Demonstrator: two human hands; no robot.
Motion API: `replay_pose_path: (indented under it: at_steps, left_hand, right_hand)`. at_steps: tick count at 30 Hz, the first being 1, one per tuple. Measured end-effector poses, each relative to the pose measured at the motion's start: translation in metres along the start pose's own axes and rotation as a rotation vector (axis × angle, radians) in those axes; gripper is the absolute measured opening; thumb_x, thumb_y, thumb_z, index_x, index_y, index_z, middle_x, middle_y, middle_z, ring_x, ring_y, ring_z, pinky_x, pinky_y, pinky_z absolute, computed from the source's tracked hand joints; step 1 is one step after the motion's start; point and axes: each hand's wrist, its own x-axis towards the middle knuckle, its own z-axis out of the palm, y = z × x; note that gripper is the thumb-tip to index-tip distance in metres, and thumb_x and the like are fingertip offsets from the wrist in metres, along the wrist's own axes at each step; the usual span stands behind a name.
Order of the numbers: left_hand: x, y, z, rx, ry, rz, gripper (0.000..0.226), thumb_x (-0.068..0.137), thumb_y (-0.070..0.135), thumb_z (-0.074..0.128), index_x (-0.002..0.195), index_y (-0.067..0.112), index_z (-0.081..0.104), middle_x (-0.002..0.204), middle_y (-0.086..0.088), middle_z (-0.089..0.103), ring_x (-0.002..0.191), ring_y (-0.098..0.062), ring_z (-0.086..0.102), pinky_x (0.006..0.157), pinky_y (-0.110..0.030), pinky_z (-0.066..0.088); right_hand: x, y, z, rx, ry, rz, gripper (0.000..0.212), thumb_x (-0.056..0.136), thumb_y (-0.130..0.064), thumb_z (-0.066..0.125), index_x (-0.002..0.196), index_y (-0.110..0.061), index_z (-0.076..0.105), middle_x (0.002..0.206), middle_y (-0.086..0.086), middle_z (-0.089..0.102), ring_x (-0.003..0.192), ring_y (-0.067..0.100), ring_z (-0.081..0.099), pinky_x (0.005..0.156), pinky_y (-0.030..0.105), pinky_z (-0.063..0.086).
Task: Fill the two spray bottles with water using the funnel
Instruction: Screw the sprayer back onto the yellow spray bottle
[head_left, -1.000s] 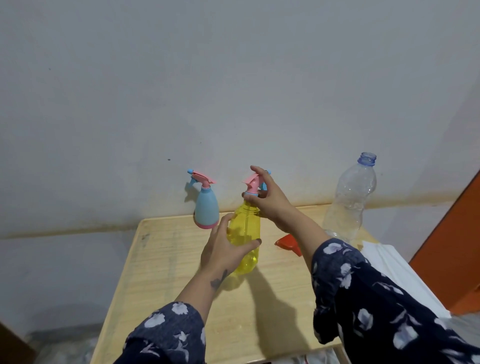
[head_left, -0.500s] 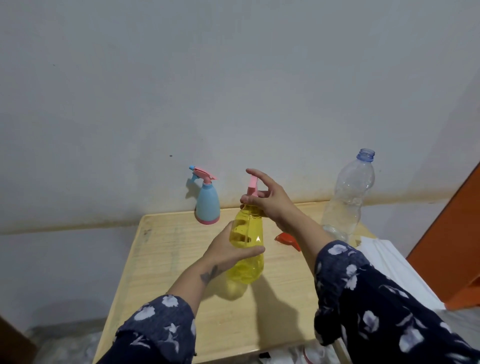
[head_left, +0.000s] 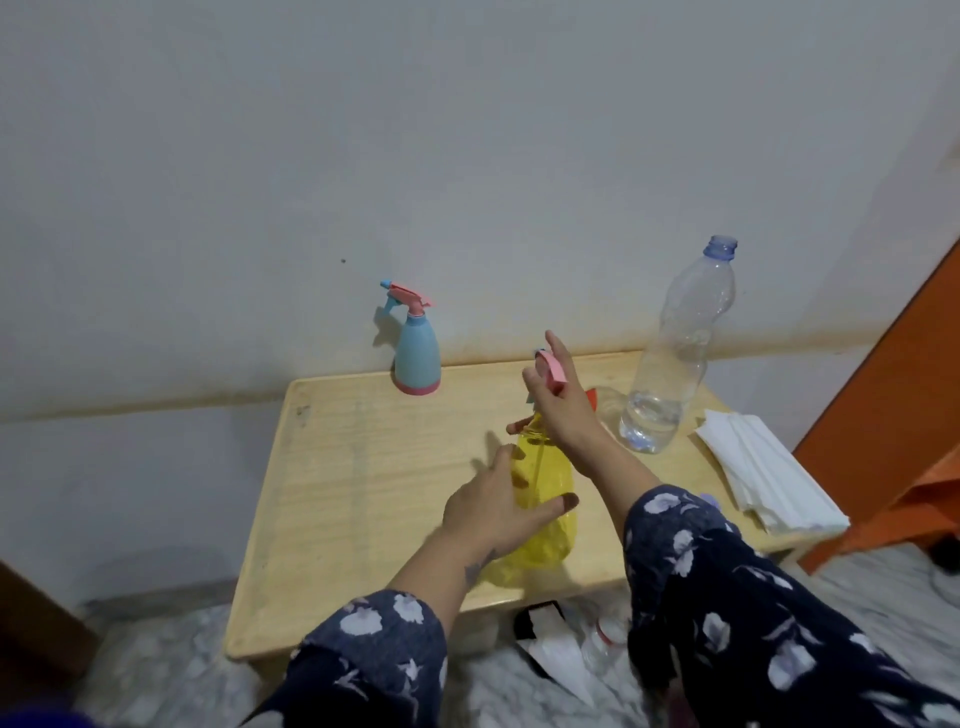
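The pink spray head (head_left: 549, 370) has come up off the yellow spray bottle (head_left: 543, 499) since half a second ago, when it still sat on the neck; now the right hand (head_left: 558, 410) holds it lifted above the open mouth, with a thin tube trailing down into the bottle.

The pale wooden surface (head_left: 363, 493) stands against a grey wall and carries everything. At its right edge lies a stack of white paper napkins (head_left: 763, 478), hanging a little over the side. Just left of them stands a clear water bottle (head_left: 675, 364), upright, uncapped, with water only in its lower part. The yellow spray bottle stands near the middle front of the surface, and the left hand (head_left: 498, 512) has its grip clamped round the body, thumb across the front and fingers behind. The right hand's grip is closed on the pink spray head, first finger pointing up (the other fingers are curled beneath it). At the back, close to the wall and well apart from the hands, the blue spray bottle (head_left: 417, 358) stands upright with its own pink head on. A scrap of red-orange, the funnel (head_left: 591, 397), shows behind the right wrist, between it and the water bottle; most of it is hidden. Both sleeves are dark blue with pale flowers.
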Motion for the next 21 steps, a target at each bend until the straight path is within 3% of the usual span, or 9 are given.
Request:
replay_pose_path:
  at_steps: [2,5,9,16,19,21]
  left_hand:
    - [-0.008,-0.008,0.005,0.051,-0.163,0.029,0.079,0.084,0.078,0.033,0.148,0.033,0.025,0.139,-0.001,0.053,0.123,-0.025,0.054,0.092,-0.035,0.044]
    - [-0.012,-0.029,0.004,0.094,-0.268,-0.027,0.062,0.093,0.068,0.027,0.137,0.030,0.046,0.134,-0.003,0.058,0.118,-0.025,0.055,0.096,-0.037,0.044]
    - [-0.009,-0.055,-0.010,0.213,-0.385,-0.118,0.050,0.095,0.045,0.051,0.139,0.022,0.044,0.139,-0.001,0.054,0.122,-0.023,0.053,0.102,-0.036,0.043]
    - [-0.018,-0.069,-0.016,0.192,-0.269,-0.209,0.048,0.095,0.043,0.052,0.137,0.021,0.045,0.137,-0.006,0.053,0.116,-0.024,0.055,0.100,-0.035,0.044]
    - [-0.030,-0.066,-0.010,0.167,-0.231,-0.231,0.046,0.095,0.042,0.052,0.136,0.022,0.046,0.133,-0.005,0.055,0.113,-0.023,0.056,0.098,-0.034,0.046]
    - [-0.041,-0.063,-0.006,0.168,-0.214,-0.246,0.045,0.095,0.041,0.052,0.135,0.023,0.047,0.131,-0.005,0.056,0.112,-0.023,0.057,0.098,-0.035,0.046]
  right_hand:
    - [-0.018,0.020,-0.009,-0.054,0.076,0.016,0.034,0.089,-0.050,0.052,0.111,-0.070,0.036,0.114,0.007,0.055,0.097,0.037,0.062,0.088,0.060,0.050]
    - [-0.051,0.037,-0.025,-0.078,0.114,0.131,0.018,0.096,-0.042,0.048,0.113,-0.048,0.046,0.090,0.014,0.054,0.080,0.038,0.059,0.067,0.054,0.058]
    - [-0.086,0.066,-0.050,-0.273,0.020,0.258,0.026,0.097,-0.044,0.043,0.116,-0.029,0.051,0.088,0.001,0.061,0.086,0.022,0.066,0.084,0.050,0.054]
    - [-0.124,0.089,-0.085,-0.372,0.026,0.318,0.036,0.098,-0.045,0.039,0.120,-0.020,0.053,0.091,0.001,0.063,0.081,0.023,0.066,0.085,0.042,0.051]
    - [-0.134,0.083,-0.089,-0.329,0.019,0.306,0.030,0.097,-0.044,0.042,0.114,-0.022,0.053,0.078,0.001,0.060,0.074,0.024,0.064,0.069,0.041,0.055]
    - [-0.139,0.077,-0.085,-0.309,-0.019,0.285,0.027,0.097,-0.047,0.042,0.112,-0.027,0.052,0.075,0.000,0.059,0.072,0.021,0.063,0.068,0.042,0.055]
